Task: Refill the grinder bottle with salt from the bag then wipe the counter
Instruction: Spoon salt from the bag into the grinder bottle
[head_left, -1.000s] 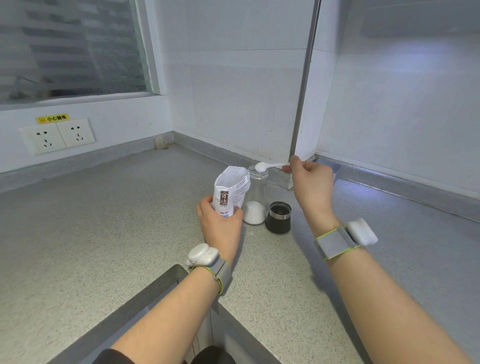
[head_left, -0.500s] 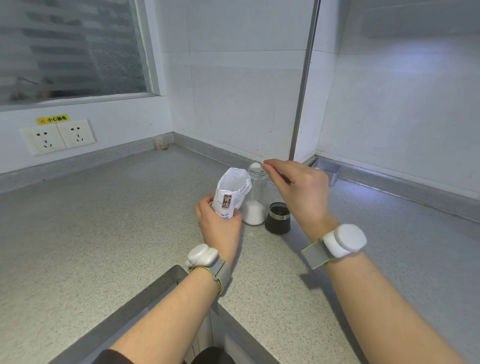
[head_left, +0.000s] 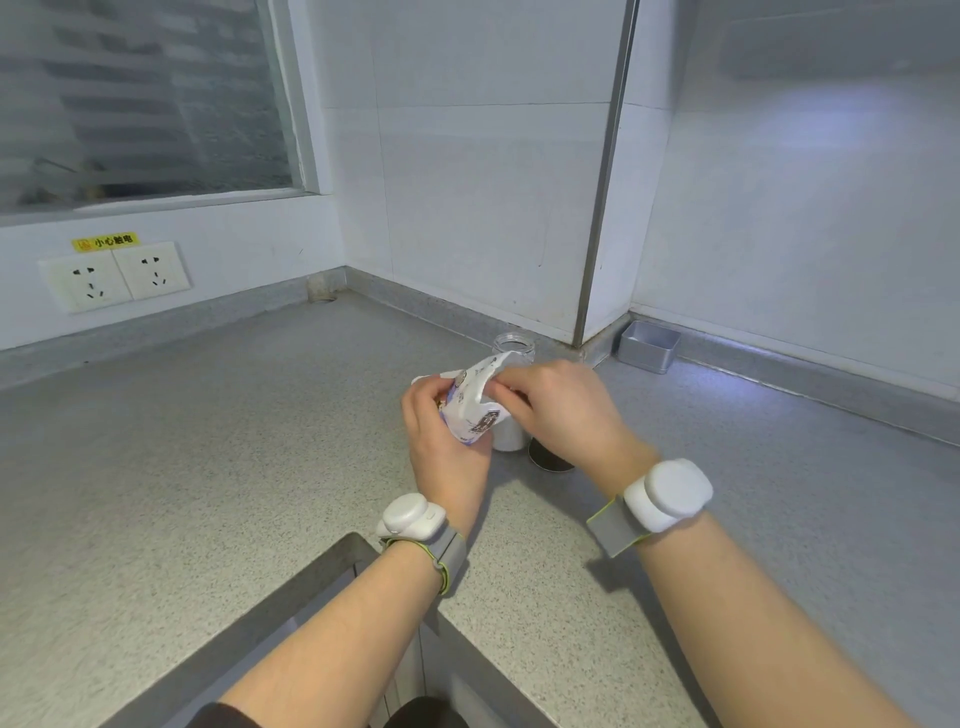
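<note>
Fingers of the left hand (head_left: 447, 441) wrapped the salt bag (head_left: 475, 410), the right hand (head_left: 566, 415) pinched its top edge, and the open grinder bottle (head_left: 514, 347) stood just behind both sets of fingertips.

White salt bag (head_left: 475, 410) with dark print, perhaps purple-edged; grey speckled counter (head_left: 208, 441); clear bottle (head_left: 514, 345).

Bottle (head_left: 513, 347), cap (head_left: 550, 460), tin (head_left: 648, 347) block far side; counter (head_left: 208, 441) left open.

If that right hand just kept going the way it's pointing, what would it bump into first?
Most likely the crumpled white printed salt bag: the right hand points across to the left and is right at the bag's open top. Just beyond is the left hand, which grips the bag.
</note>
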